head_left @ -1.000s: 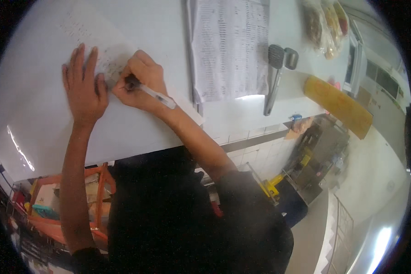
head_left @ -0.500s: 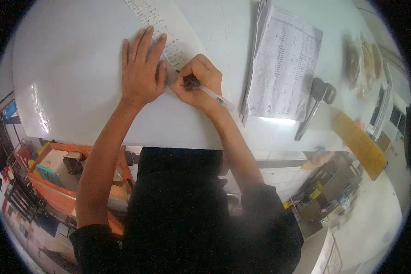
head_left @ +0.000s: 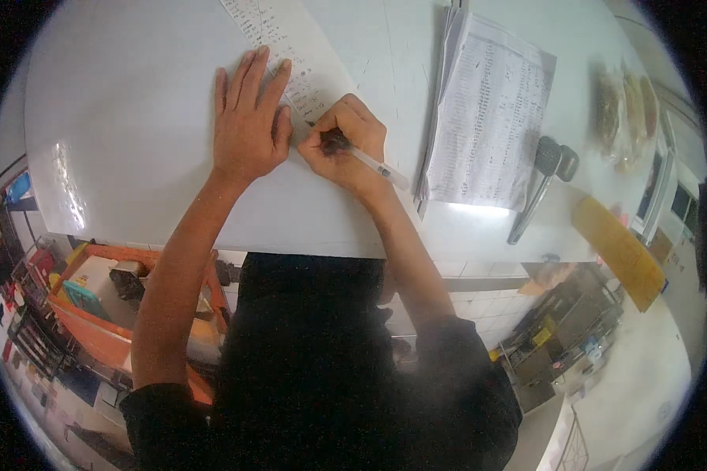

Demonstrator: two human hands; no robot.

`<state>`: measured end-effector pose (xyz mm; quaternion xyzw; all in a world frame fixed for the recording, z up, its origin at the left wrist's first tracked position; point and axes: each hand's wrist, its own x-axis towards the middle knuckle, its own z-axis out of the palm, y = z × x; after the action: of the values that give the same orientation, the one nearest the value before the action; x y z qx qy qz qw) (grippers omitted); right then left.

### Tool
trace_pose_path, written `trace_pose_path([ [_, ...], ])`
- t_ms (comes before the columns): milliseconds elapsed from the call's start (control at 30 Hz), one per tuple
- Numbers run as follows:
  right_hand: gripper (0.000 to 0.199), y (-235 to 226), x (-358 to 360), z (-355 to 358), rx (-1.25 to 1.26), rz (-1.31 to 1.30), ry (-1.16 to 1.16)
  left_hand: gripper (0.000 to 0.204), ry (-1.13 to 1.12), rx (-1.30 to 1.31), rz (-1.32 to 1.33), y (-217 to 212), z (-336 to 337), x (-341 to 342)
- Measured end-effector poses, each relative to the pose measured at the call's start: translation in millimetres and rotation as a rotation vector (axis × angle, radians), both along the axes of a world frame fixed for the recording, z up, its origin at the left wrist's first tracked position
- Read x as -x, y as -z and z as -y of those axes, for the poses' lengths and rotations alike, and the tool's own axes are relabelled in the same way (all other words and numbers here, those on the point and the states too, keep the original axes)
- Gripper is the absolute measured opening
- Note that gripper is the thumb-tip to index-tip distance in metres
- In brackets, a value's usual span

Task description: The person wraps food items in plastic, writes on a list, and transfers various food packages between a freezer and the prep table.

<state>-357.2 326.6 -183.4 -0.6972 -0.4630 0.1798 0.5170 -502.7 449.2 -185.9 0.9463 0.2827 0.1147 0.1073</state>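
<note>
A long strip of white paper (head_left: 310, 51) with handwritten lines lies slanted on the white table. My right hand (head_left: 346, 141) is closed around a clear-barrelled pen (head_left: 382, 169), its tip at the paper by the lowest written line. To its left, my left hand (head_left: 250, 118) lies flat with fingers stretched out, fingertips at the paper's left edge. Part of the paper is hidden beneath my right hand and forearm.
Right of the paper lies a stack of printed sheets (head_left: 487, 118). Beside it rest dark-headed utensils (head_left: 548, 161) with a metal handle. Clear plastic bags (head_left: 627, 118) sit farther right, near a yellow board (head_left: 620, 251). An orange crate (head_left: 94, 330) stands below the table's left side.
My right hand and the pen have shifted very slightly right in the picture. My left hand stays flat, and the whole scene has moved a little with the view.
</note>
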Motion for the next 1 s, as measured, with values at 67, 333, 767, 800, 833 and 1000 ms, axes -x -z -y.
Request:
trace_pose_path([
  [67, 0.020, -1.7, -2.3, -0.3, -0.007, 0.058, 0.002, 0.060, 0.002, 0.009, 0.006, -0.3, 1.2, -2.6],
  [333, 0.018, 6.4, 3.2, -0.4, 0.007, -0.088, -0.002, 0.060, 0.009, -0.046, 0.002, 1.7, -3.9, 5.6],
  [767, 0.019, 5.3, -2.8, 3.8, -0.037, -0.105, 0.004, 0.059, 0.011, -0.036, -0.005, 2.6, -1.1, -0.9],
  [800, 0.019, 5.1, -3.2, 4.0, -0.036, -0.103, 0.006, 0.059, 0.013, -0.035, -0.003, 2.9, -0.2, -1.4],
  [833, 0.019, 5.5, -1.7, 3.2, -0.052, -0.082, 0.020, 0.059, 0.002, -0.043, -0.031, 2.8, 0.0, 0.0],
  [1000, 0.019, 7.7, 1.4, 1.9, -0.026, -0.060, 0.039, 0.059, 0.006, -0.062, -0.041, 3.9, -2.0, 3.1],
])
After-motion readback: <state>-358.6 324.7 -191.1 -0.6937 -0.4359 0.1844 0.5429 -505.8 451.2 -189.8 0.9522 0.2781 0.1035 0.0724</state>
